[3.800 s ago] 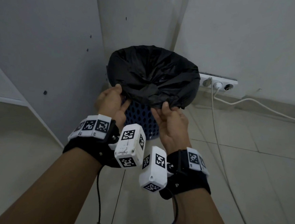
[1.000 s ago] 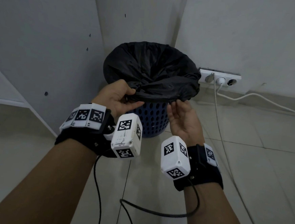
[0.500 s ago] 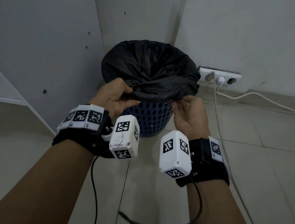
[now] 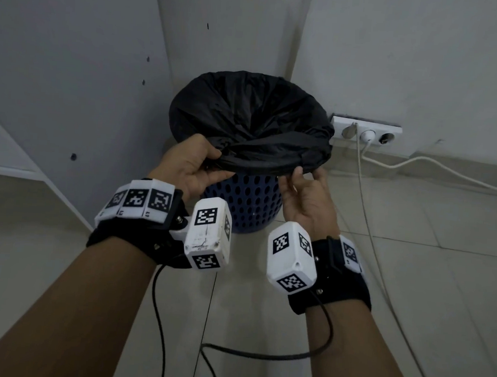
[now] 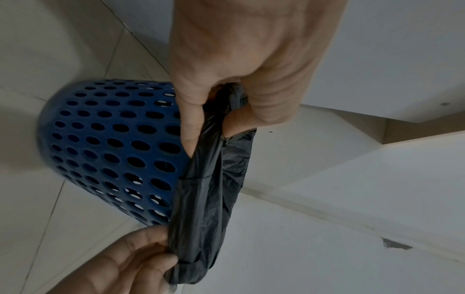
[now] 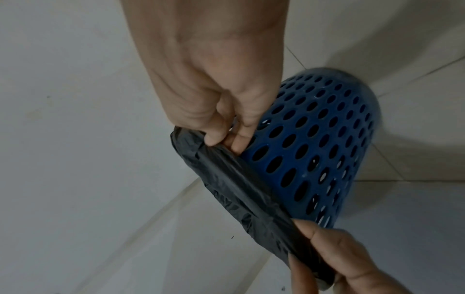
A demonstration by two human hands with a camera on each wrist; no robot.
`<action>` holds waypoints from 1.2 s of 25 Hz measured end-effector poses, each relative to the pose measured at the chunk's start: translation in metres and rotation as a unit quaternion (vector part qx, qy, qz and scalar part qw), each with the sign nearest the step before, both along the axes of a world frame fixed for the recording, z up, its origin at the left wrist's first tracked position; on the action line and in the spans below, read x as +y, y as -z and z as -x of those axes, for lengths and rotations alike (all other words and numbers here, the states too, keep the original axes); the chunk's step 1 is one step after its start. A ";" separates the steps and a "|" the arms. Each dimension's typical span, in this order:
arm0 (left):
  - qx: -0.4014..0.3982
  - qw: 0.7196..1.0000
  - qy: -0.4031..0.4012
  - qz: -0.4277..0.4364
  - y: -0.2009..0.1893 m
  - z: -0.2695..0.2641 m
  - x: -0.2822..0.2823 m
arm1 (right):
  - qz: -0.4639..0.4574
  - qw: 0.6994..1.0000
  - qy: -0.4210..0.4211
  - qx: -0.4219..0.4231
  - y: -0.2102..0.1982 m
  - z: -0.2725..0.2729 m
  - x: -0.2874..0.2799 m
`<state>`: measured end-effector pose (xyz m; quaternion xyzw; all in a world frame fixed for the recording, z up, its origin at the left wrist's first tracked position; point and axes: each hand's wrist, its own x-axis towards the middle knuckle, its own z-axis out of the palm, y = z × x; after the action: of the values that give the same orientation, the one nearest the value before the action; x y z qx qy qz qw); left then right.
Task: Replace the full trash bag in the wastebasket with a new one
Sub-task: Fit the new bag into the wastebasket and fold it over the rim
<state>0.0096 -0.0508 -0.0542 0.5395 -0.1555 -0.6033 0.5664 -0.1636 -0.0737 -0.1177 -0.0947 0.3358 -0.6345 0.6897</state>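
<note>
A blue perforated wastebasket [image 4: 246, 206] stands in the room's corner, lined with a black trash bag [image 4: 247, 114] whose mouth is open. The bag's near edge is folded over the rim and bunched. My left hand [image 4: 195, 163] grips that bunched edge at the near left, thumb under and fingers curled over it [image 5: 226, 107]. My right hand [image 4: 304, 181] pinches the same edge at the near right [image 6: 221, 137]. Both wrist views show the basket's wall [image 5: 113, 143] [image 6: 317, 139] below the rolled bag edge [image 5: 203, 208] [image 6: 241, 187]. What lies inside the bag is hidden.
White walls close in behind and to the left of the basket. A white wall socket strip [image 4: 364, 133] with a plugged white cable [image 4: 421, 166] sits low at the right. A black cable [image 4: 258, 352] trails over the tiled floor [image 4: 428, 262] near my arms.
The bag's near edge has been lifted from hanging down the basket's side to a bunch at rim height. Both hands rose with it; the right hand shifted right along the rim.
</note>
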 end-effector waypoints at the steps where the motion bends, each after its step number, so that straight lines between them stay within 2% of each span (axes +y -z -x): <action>1: -0.007 1.000 0.007 -0.003 0.000 0.000 0.000 | -0.010 1.000 0.001 -0.026 0.000 0.000 -0.001; 3: -0.016 1.000 0.016 -0.008 -0.002 -0.001 0.000 | -0.029 0.999 -0.011 -0.034 -0.003 -0.001 0.000; 7: -0.035 0.999 0.015 -0.023 -0.004 -0.005 -0.001 | -0.072 0.997 -0.024 0.003 -0.013 0.008 0.000; 9: -0.037 0.999 0.017 -0.026 -0.005 -0.007 -0.002 | -0.075 0.996 -0.037 -0.014 -0.024 0.013 0.002; 11: -0.036 0.999 0.018 -0.021 -0.003 -0.009 -0.005 | -0.063 0.997 -0.042 0.007 -0.032 0.016 0.004; 14: -0.017 0.999 -0.046 0.018 0.005 -0.005 -0.009 | -0.055 0.993 -0.056 0.092 -0.034 0.015 0.004; 16: 0.013 0.989 -0.132 0.071 0.014 0.000 -0.011 | -0.050 0.994 -0.062 0.078 -0.035 0.010 0.006; 18: 0.026 0.979 -0.176 0.097 0.017 0.004 -0.009 | -0.058 0.994 -0.074 0.061 -0.034 0.002 0.009; 23: -0.062 0.984 -0.158 0.048 0.024 0.002 -0.012 | -0.066 0.987 -0.114 0.093 -0.031 -0.017 0.016; 27: -0.072 0.985 -0.146 0.053 0.028 0.008 -0.012 | -0.065 0.984 -0.136 0.098 -0.028 -0.023 0.019; 30: -0.077 0.988 -0.130 0.034 0.025 0.012 -0.014 | -0.068 0.976 -0.183 0.099 -0.026 -0.032 0.026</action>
<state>-0.0023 -0.0651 -0.0792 0.5804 -0.1481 -0.4751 0.6446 -0.1317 -0.0478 -0.0922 -0.1695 0.4217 -0.4607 0.7624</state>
